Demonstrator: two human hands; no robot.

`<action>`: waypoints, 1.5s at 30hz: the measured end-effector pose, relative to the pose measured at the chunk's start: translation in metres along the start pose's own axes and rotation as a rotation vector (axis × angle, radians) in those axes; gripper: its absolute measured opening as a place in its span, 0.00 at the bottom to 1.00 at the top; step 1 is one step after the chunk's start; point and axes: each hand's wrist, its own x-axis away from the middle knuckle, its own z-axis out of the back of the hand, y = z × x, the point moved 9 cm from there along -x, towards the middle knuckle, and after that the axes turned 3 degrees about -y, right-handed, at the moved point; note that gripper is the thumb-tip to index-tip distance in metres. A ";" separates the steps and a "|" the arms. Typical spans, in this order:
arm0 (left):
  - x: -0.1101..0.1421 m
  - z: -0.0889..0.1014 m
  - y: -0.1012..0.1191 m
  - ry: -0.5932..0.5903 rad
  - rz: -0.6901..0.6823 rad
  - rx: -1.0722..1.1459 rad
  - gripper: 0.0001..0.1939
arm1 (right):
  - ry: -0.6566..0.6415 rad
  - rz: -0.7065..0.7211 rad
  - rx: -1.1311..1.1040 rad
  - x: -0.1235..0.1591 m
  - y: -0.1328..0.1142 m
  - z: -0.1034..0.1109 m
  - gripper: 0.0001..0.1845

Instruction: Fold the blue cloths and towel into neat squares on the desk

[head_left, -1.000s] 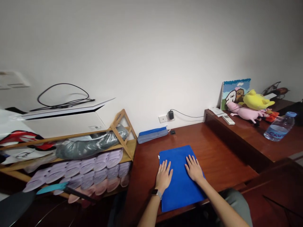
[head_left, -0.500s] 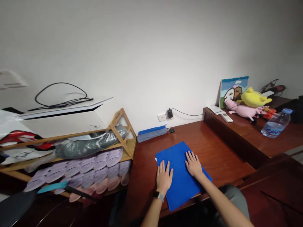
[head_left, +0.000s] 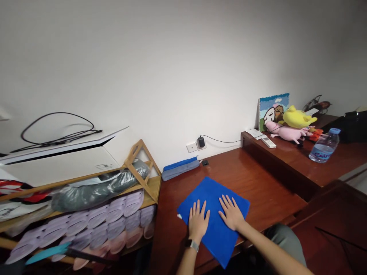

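A blue cloth [head_left: 213,225] lies flat on the brown desk, set at an angle with one corner toward the wall and one hanging toward the front edge. A small white tag [head_left: 179,216] shows at its left corner. My left hand [head_left: 198,221], with a watch [head_left: 192,244] on its wrist, rests palm down on the left part of the cloth, fingers spread. On the right part my right hand [head_left: 231,214] also lies flat, fingers apart. Both palms press on the cloth without gripping it.
Folded blue and grey cloths [head_left: 181,168] lie against the wall beside a wooden rack [head_left: 142,168] holding purple slippers [head_left: 97,217]. A plugged-in charger [head_left: 201,141] trails a cable. On the raised right shelf stand a water bottle [head_left: 325,147], plush toys [head_left: 298,118] and a remote [head_left: 268,142].
The cloth has turned counterclockwise on the desk, its left corner swinging toward me and its right corner away. Both hands stay flat on it. The view has shifted slightly.
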 end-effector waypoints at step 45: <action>-0.091 -0.021 0.109 -0.011 -0.179 0.207 0.28 | 0.010 -0.166 0.072 -0.063 0.078 0.005 0.37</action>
